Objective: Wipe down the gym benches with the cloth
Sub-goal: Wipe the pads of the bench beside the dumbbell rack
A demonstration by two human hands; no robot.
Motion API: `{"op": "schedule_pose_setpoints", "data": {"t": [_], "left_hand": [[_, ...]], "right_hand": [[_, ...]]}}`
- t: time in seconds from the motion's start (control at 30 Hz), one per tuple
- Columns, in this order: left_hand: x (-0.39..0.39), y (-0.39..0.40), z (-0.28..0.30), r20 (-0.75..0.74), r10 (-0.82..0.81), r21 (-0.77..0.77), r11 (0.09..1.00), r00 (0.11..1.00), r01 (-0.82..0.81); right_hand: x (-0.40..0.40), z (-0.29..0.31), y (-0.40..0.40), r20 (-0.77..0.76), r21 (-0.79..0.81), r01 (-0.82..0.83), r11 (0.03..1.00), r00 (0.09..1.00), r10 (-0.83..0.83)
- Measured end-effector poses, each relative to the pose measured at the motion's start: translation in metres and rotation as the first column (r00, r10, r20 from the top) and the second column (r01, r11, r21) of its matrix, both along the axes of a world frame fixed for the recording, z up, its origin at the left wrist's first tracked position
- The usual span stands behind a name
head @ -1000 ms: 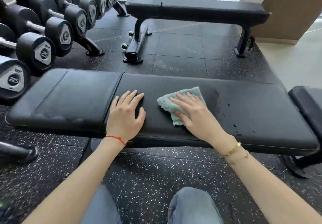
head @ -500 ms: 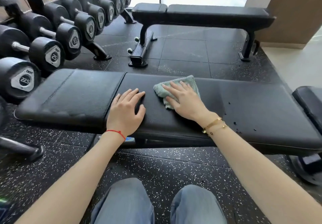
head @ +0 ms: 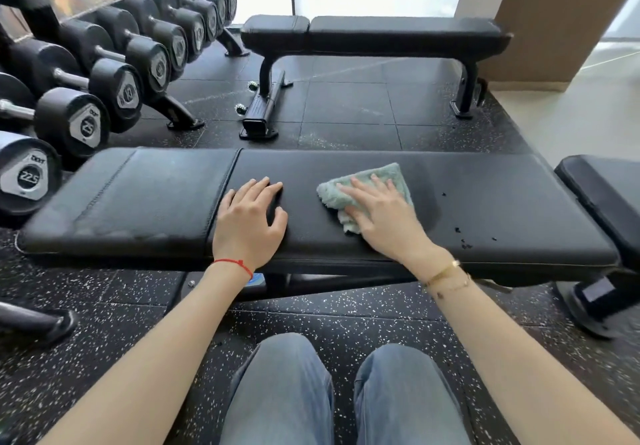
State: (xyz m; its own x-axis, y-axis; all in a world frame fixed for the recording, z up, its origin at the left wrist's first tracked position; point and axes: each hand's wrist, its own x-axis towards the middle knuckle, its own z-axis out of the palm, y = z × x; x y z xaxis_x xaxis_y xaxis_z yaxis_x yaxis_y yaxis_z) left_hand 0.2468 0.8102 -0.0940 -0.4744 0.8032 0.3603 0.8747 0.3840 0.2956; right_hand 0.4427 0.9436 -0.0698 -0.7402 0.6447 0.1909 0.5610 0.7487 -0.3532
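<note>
A black padded bench [head: 502, 202] stretches across in front of me. On its long pad lies a pale green cloth [head: 394, 176], bunched at its near edge. My right hand [head: 384, 216] presses flat on the cloth with straight, spread fingers. My left hand [head: 251, 221] rests palm down on the pad just right of the seam, fingers relaxed, holding nothing. Dark droplets [head: 462, 236] speckle the pad to the right of the cloth. A second black bench [head: 398, 34] stands farther back.
A rack of black dumbbells [head: 86, 122] lines the left side. Part of another bench pad [head: 602, 188] juts in at the right edge. My knees in blue jeans [head: 339, 396] are below, above speckled rubber flooring. A tan pillar [head: 561, 18] stands at back right.
My right hand has slid the cloth back toward the right and nearer to me after pushing it away to the far left. My left hand stays planted.
</note>
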Motion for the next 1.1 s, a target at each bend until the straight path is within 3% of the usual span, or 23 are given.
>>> {"op": "schedule_pose_setpoints", "data": {"t": [0.13,0.27,0.4,0.57,0.67,0.8,0.9,1.0,1.1], "left_hand": [[-0.002,-0.001,0.0,-0.009,-0.012,0.005,1.0,1.0,0.012],[-0.002,0.0,-0.001,-0.009,-0.008,0.015,1.0,1.0,0.008],[0.0,0.001,0.0,-0.021,0.002,0.016,1.0,1.0,-0.001],[-0.001,0.002,-0.001,-0.009,-0.001,0.028,1.0,1.0,0.001],[-0.003,0.0,-0.002,-0.009,-0.01,0.025,1.0,1.0,0.01],[-0.003,0.001,-0.002,-0.006,-0.001,0.021,1.0,1.0,0.001],[0.0,0.002,0.0,-0.013,0.004,0.017,1.0,1.0,-0.003],[0.0,0.002,0.0,-0.011,0.001,0.015,1.0,1.0,-0.001],[-0.001,0.0,0.0,-0.009,-0.01,0.017,1.0,1.0,0.01]], "right_hand": [[0.043,0.002,-0.04,-0.007,0.032,-0.14,0.99,0.99,0.14],[0.068,-0.002,0.006,-0.05,0.022,0.037,0.999,0.998,-0.036],[0.028,-0.002,0.028,-0.006,0.033,0.177,0.984,0.984,-0.177],[0.007,-0.006,-0.046,-0.006,0.096,-0.071,0.993,0.997,0.072],[0.035,-0.004,-0.042,-0.013,0.083,-0.102,0.991,0.995,0.103],[0.06,-0.005,0.021,-0.048,0.023,0.065,0.998,0.997,-0.064],[0.028,-0.004,0.042,0.011,0.011,0.172,0.985,0.985,-0.172],[-0.001,-0.003,0.009,0.017,0.018,0.06,0.998,0.998,-0.061],[0.018,-0.002,-0.028,-0.023,0.024,-0.118,0.993,0.993,0.118]]}}
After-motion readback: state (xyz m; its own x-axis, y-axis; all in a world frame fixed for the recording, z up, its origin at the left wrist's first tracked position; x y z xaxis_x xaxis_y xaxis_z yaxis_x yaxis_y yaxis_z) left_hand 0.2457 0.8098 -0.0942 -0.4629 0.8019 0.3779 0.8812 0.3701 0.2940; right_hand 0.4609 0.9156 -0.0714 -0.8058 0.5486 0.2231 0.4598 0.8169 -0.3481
